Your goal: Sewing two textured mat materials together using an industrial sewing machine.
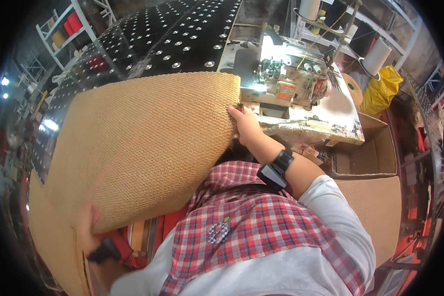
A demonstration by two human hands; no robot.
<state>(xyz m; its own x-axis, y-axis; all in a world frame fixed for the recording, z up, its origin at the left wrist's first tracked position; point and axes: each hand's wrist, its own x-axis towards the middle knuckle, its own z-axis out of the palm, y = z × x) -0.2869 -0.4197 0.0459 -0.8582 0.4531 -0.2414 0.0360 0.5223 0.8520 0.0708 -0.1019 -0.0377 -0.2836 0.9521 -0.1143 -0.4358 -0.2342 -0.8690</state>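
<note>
A large tan, rib-textured mat [148,143] spreads over the black table and hangs down on the left side. My right hand [247,126] is closed at its right edge, thumb on top and the other fingers mostly hidden. Between thumb and forefinger pokes a small dark object, too small to name. Just beyond this hand stands an overlock sewing machine [293,81] with its lamp lit; the mat's far right corner lies close to its left end. At the lower left, my left hand [88,222] touches or nears the mat's near edge, its fingers smeared by motion.
The black table [182,44] is dotted with metal studs. Thread cones [377,56] stand at the right, near a yellow bag [382,89]. An open cardboard box [367,153] sits below the machine table [340,116]. A shelf [66,29] with red spools rises at the far left.
</note>
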